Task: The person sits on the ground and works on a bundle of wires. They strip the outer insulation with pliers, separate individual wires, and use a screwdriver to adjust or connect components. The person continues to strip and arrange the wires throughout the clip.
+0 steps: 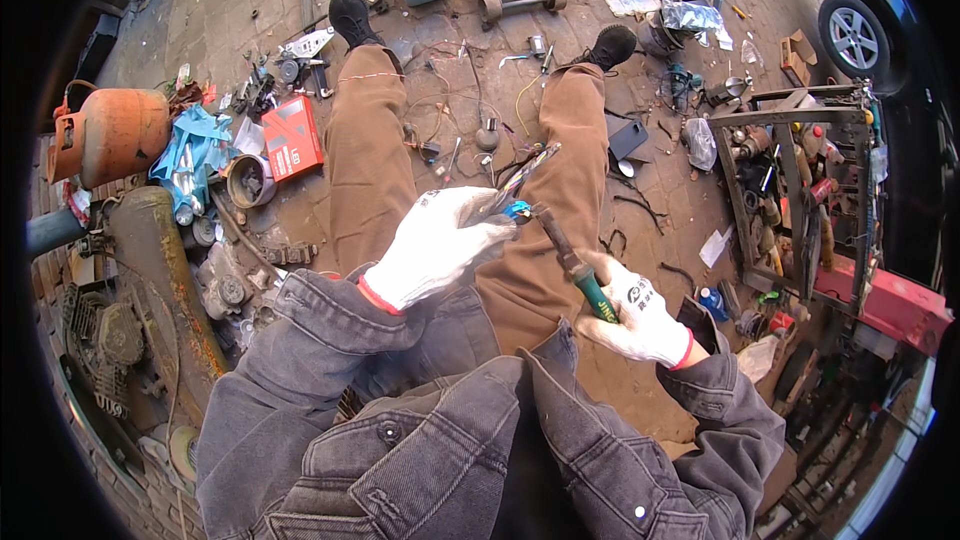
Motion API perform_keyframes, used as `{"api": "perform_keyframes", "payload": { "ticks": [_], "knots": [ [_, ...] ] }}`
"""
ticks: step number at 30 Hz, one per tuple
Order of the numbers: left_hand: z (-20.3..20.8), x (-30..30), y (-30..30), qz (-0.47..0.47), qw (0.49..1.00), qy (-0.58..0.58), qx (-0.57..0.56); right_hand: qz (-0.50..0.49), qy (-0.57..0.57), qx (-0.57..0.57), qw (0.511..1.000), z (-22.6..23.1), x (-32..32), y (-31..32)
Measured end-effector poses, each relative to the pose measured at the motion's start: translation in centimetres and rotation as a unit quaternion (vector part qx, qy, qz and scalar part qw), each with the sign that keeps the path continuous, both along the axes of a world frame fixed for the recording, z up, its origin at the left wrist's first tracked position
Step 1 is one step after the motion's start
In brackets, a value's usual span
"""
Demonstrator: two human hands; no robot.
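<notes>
- The left hand [445,235], in a white glove with a red cuff, is clamping its grip on a slim bundle of multicoloured wires [527,170], which is slanting up and rightward over the lap.
- A small bright-blue piece [518,211] is sitting beside the fingertips.
- The right hand [635,315], gloved alike, is closing its grip around the green handle of a soldering iron with a dull brown metal head [560,245].
- The iron's tip is pointing up-left and lying just beside the blue piece; whether they are touching, I cannot tell.
- Both hands are working above brown trousers [370,140], with the two legs spreading apart ahead.
- Between the legs, a strip of brick floor [455,50] is carrying thin wires and small parts.
- On the left, a bright-red cardboard box [293,140] is standing near the leg, with an orange gas cylinder [125,135] sitting farther out.
- On the right, a dark rusty metal frame [800,117] is bounding the reach, well apart from the hand.
</notes>
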State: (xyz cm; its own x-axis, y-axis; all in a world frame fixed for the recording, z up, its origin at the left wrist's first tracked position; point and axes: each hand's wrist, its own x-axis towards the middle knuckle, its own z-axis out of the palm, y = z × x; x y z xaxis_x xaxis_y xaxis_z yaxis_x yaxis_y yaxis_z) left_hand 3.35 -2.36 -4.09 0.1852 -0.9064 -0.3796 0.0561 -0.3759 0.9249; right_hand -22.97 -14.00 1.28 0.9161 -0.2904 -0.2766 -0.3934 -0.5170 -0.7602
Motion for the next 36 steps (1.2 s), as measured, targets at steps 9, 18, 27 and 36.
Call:
{"api": "perform_keyframes", "payload": {
  "ticks": [9, 18, 27, 36],
  "knots": [
    [0.6, 0.9, 0.3, 0.003, 0.999, 0.037, 0.031, -0.127, 0.066, 0.367, 0.919, 0.7, -2.0, 1.3],
    [-1.7, 0.7, 0.8, -0.003, 0.989, -0.104, -0.1, -0.18, 0.108, 0.559, 0.802, 1.3, -1.2, 1.7],
    [-1.5, 1.3, 0.6, -0.045, 0.938, -0.252, -0.233, -0.175, 0.143, 0.509, 0.83, 0.8, -1.9, 2.3],
    [0.0, -2.7, 1.6, 0.1, 0.975, -0.155, -0.121, 0.009, 0.0, 0.128, 0.992, -0.7, -0.9, 2.8]
  ]
}}
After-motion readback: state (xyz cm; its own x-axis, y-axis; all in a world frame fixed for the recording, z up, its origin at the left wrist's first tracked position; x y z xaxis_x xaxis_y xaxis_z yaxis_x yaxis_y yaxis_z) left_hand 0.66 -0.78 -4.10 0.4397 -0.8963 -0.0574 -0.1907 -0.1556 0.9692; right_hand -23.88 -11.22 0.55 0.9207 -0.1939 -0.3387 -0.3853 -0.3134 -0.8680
